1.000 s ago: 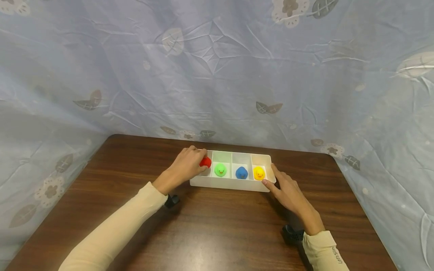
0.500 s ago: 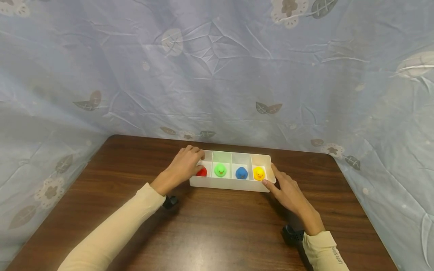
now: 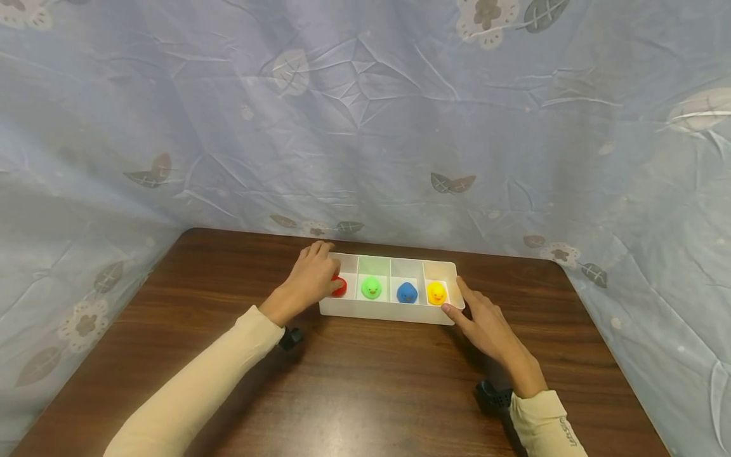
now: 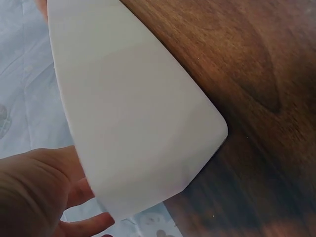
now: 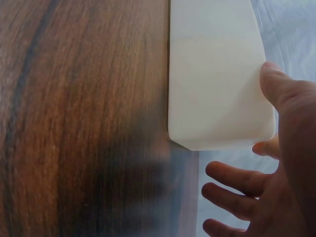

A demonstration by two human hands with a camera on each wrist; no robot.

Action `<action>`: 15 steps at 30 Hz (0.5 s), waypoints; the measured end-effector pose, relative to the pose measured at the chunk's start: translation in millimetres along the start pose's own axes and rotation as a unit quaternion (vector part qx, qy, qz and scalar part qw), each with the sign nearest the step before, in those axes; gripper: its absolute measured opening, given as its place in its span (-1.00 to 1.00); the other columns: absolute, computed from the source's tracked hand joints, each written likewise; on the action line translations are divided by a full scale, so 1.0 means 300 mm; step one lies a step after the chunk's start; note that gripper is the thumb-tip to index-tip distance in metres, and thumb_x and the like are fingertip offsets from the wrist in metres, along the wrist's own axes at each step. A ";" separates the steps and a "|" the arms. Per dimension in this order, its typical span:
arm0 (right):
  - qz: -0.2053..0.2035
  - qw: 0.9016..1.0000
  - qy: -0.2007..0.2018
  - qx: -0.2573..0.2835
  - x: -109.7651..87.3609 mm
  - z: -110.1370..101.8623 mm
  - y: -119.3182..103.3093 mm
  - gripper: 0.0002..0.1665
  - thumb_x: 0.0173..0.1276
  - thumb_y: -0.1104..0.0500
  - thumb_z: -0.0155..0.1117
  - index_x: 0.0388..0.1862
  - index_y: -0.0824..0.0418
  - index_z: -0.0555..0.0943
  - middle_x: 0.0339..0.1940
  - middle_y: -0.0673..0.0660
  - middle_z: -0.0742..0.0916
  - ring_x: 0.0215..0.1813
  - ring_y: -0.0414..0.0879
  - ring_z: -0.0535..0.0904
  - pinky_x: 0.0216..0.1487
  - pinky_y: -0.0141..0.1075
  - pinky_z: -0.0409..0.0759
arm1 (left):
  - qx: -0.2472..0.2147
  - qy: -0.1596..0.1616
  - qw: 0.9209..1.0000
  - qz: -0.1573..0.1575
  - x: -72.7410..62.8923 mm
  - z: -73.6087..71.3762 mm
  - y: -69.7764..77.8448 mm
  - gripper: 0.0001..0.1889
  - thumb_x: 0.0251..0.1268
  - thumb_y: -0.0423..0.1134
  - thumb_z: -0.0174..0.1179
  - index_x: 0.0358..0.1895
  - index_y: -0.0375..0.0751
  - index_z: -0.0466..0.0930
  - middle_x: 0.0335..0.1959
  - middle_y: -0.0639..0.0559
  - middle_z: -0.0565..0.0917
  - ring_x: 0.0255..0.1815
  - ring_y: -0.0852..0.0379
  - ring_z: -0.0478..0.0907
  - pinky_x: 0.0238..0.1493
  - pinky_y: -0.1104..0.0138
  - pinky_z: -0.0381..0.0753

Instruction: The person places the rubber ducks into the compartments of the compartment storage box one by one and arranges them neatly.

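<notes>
In the head view a white compartment tray (image 3: 388, 310) holds small toy ducks: a green duck (image 3: 371, 287), a blue duck (image 3: 407, 292) and a yellow duck (image 3: 436, 292), one per compartment. A red duck (image 3: 341, 289) is at the leftmost compartment, partly covered by my left thumb. My left hand (image 3: 305, 276) reaches over the tray's left end; whether its fingers grip the duck is hidden. My right hand (image 3: 488, 324) rests at the right end. In the right wrist view its thumb (image 5: 273, 81) touches the long wall's rim, the other fingers extended loosely.
The tray stands on a dark brown wooden table (image 3: 342, 381), near its far edge. A pale blue patterned curtain (image 3: 365, 146) hangs behind and along both sides. Black wrist devices (image 3: 493, 395) sit under the cream sleeves (image 3: 200, 387).
The red duck has gone from between my left fingers above the tray down and left to the leftmost compartment. My left hand has shifted slightly left. The right hand stays in place.
</notes>
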State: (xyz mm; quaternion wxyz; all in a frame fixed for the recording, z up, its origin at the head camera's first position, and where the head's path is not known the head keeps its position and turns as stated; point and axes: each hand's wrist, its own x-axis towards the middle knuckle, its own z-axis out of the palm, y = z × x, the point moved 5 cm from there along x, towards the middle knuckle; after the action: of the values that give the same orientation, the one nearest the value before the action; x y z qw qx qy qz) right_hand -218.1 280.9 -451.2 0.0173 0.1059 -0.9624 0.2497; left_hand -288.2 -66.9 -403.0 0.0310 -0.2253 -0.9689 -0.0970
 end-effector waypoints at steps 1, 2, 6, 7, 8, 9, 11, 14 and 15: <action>0.000 1.000 -0.001 0.000 -0.001 0.001 0.000 0.00 0.65 -0.29 0.10 0.75 0.31 0.10 0.59 0.50 0.45 0.54 0.54 0.42 0.47 0.49 0.39 | 0.005 -0.003 1.000 -0.002 0.003 0.003 0.000 -0.64 0.37 -0.05 0.47 -0.52 -0.14 0.62 0.47 -0.41 0.53 0.58 -0.40 0.35 0.56 -0.28 0.38; 0.001 1.000 -0.002 0.000 -0.001 0.002 0.000 0.00 0.65 -0.29 0.10 0.75 0.30 0.09 0.60 0.50 0.45 0.54 0.54 0.41 0.47 0.49 0.38 | 0.010 -0.006 1.000 -0.004 0.007 0.005 0.000 -0.61 0.36 -0.04 0.47 -0.56 -0.13 0.60 0.47 -0.40 0.53 0.58 -0.40 0.35 0.56 -0.28 0.38; 0.002 1.000 -0.004 0.001 -0.001 0.003 -0.001 0.01 0.66 -0.30 0.09 0.75 0.29 0.08 0.60 0.50 0.45 0.55 0.53 0.41 0.47 0.49 0.38 | 0.018 -0.016 1.000 -0.009 0.014 0.012 0.002 -0.58 0.37 -0.03 0.46 -0.60 -0.12 0.57 0.47 -0.39 0.53 0.59 -0.39 0.34 0.56 -0.27 0.38; 0.003 1.000 -0.005 0.001 -0.001 0.003 -0.002 0.01 0.66 -0.30 0.09 0.76 0.29 0.08 0.60 0.50 0.45 0.55 0.53 0.41 0.47 0.50 0.37 | 0.018 -0.017 1.000 -0.009 0.016 0.013 0.003 -0.59 0.37 -0.04 0.46 -0.60 -0.12 0.58 0.47 -0.39 0.53 0.58 -0.38 0.34 0.55 -0.26 0.38; 0.003 1.000 -0.005 0.001 -0.001 0.002 -0.003 0.01 0.66 -0.31 0.09 0.76 0.29 0.08 0.60 0.50 0.44 0.55 0.52 0.40 0.47 0.50 0.37 | 0.016 -0.018 1.000 -0.009 0.017 0.015 0.003 -0.60 0.37 -0.04 0.46 -0.59 -0.12 0.59 0.47 -0.39 0.53 0.58 -0.38 0.34 0.56 -0.26 0.38; 0.003 1.000 -0.004 0.001 -0.001 0.001 -0.003 0.01 0.66 -0.30 0.09 0.76 0.29 0.08 0.60 0.50 0.44 0.55 0.52 0.40 0.47 0.50 0.37 | 0.012 -0.019 1.000 -0.009 0.019 0.016 0.003 -0.61 0.38 -0.05 0.46 -0.57 -0.12 0.60 0.47 -0.40 0.53 0.59 -0.38 0.34 0.56 -0.26 0.38; 0.002 1.000 -0.005 0.002 0.000 -0.001 -0.003 0.01 0.66 -0.30 0.08 0.76 0.29 0.08 0.61 0.49 0.44 0.56 0.52 0.40 0.47 0.50 0.36 | 0.006 -0.018 1.000 -0.007 0.022 0.017 0.004 -0.64 0.38 -0.07 0.47 -0.54 -0.13 0.62 0.47 -0.40 0.53 0.59 -0.38 0.34 0.56 -0.26 0.39; 0.004 1.000 -0.006 0.003 0.000 -0.003 -0.002 0.01 0.66 -0.30 0.09 0.76 0.29 0.07 0.61 0.50 0.43 0.56 0.53 0.39 0.48 0.49 0.36 | 0.000 -0.015 1.000 -0.002 0.024 0.019 0.005 -0.69 0.37 -0.10 0.47 -0.50 -0.14 0.66 0.46 -0.41 0.53 0.59 -0.38 0.35 0.55 -0.27 0.40; 0.004 1.000 -0.006 0.002 0.000 -0.003 -0.001 0.01 0.66 -0.30 0.08 0.76 0.29 0.07 0.61 0.50 0.43 0.56 0.53 0.39 0.48 0.49 0.36 | -0.002 -0.015 1.000 -0.001 0.024 0.020 0.005 -0.70 0.37 -0.11 0.47 -0.49 -0.14 0.67 0.46 -0.41 0.53 0.58 -0.39 0.35 0.55 -0.27 0.40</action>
State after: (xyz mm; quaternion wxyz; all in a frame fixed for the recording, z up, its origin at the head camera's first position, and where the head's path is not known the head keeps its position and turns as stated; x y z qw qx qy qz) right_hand -218.0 281.1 -450.1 0.0101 0.1038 -0.9623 0.2512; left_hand -293.9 -61.2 -407.7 0.0163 -0.2260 -0.9692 -0.0960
